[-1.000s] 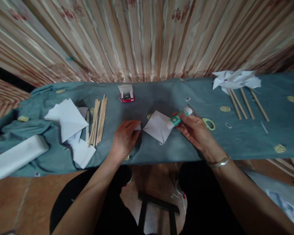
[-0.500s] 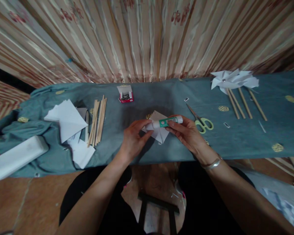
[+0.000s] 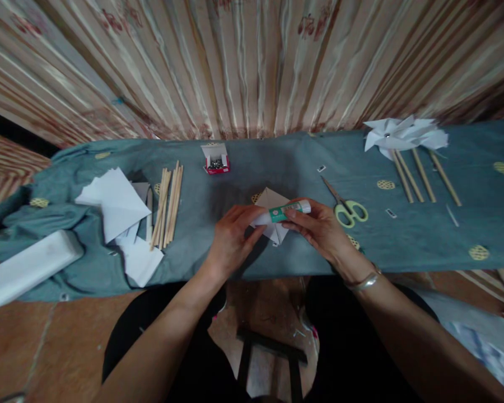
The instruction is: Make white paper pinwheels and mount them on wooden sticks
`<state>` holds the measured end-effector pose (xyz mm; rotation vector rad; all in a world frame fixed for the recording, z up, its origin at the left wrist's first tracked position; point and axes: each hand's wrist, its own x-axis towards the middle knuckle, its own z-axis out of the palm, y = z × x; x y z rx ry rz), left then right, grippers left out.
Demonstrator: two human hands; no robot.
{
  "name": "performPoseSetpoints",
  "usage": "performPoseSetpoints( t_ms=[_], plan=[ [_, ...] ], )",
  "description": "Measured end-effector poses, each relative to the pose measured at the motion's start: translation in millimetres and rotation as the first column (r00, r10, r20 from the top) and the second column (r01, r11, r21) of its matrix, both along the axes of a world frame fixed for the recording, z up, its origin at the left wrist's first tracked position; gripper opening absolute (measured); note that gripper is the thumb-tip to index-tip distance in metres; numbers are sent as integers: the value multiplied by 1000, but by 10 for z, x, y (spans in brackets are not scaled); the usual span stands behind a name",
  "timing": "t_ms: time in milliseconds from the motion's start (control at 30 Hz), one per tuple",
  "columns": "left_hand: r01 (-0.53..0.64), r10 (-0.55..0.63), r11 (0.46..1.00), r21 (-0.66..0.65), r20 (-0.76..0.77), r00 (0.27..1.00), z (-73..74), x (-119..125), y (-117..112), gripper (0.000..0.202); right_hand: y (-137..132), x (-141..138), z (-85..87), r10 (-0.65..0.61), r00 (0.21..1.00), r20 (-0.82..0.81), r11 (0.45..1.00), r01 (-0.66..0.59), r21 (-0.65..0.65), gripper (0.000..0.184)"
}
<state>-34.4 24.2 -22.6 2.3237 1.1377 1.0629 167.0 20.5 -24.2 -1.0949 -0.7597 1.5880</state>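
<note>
A white glue stick with a green label lies crosswise between my two hands, above the cloth. My left hand is closed round its capped left end, thumb below and fingers above. The other end is gripped by my right hand, the thumb pressed on the label. Beneath the glue stick is a white paper square with crease or cut lines, partly hidden by it and my fingers. Green-handled scissors lie just right of my right hand, blades pointing away.
Left on the green cloth are white papers, wooden sticks, a pen and a white case. A red box of metal pins stands open at the back. Paper pinwheels lie far right.
The cap in my left hand has closed up against the green label; the pale gap between them is gone. The paper square stays in place under my hands.
</note>
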Motion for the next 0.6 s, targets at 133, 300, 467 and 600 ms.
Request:
performPoseSetpoints(
  t_ms=[133,300,467,600],
  plan=[
    [1,-1,1000,5,-12,1000,0,5,-19,21,-12,-40,-5,26,1000,13,1000,-25,-11,34],
    [4,-2,997,-76,24,1000,-24,15,-45,23,-20,-70,-34,71,994,78,997,-73,25,35],
    [-175,202,959,-225,104,974,-48,-113,54,23,-28,87,-58,39,929,368,972,-120,200,34],
    [-342,361,905,-254,30,932,-82,-370,204,27,-88,269,-74,-172,631,756,888,-233,397,16]
  ],
)
